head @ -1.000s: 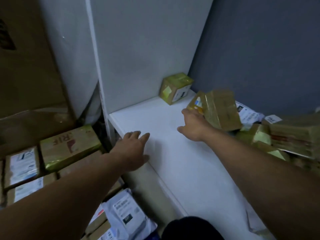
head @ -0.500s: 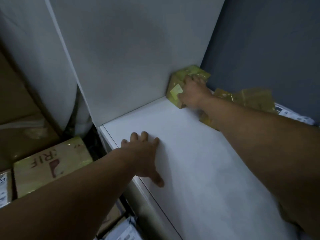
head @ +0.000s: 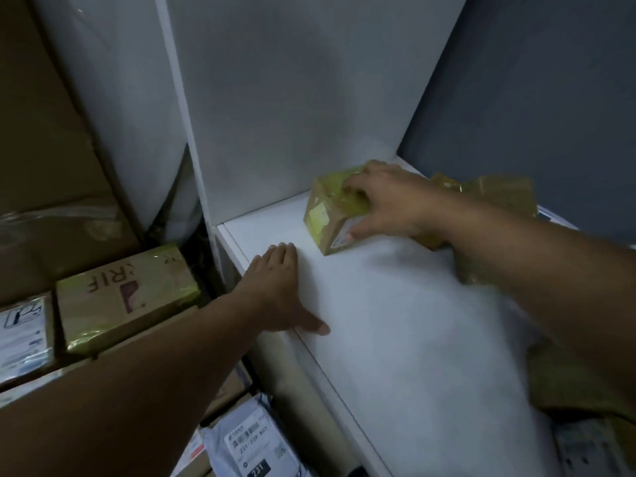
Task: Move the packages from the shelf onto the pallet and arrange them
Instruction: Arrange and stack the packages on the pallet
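A small cardboard box wrapped in yellow tape (head: 327, 215) stands on the white shelf (head: 395, 321), near its back corner. My right hand (head: 389, 201) grips this box from above, fingers over its top and thumb at its labelled front. My left hand (head: 278, 290) rests flat on the shelf's left front edge, fingers straight. Behind my right arm lie more yellow-taped packages (head: 495, 194), partly hidden and blurred.
Left of the shelf and lower, a stack holds a taped box with red letters (head: 127, 294), a labelled box (head: 24, 335) and a white mailer bag (head: 254, 445). A white side panel (head: 275, 98) and grey wall (head: 550, 98) close the shelf. More packages (head: 592, 442) sit bottom right.
My right hand has closed round the small taped box and drawn it forward from the back corner. My left hand stays pressed on the shelf edge.
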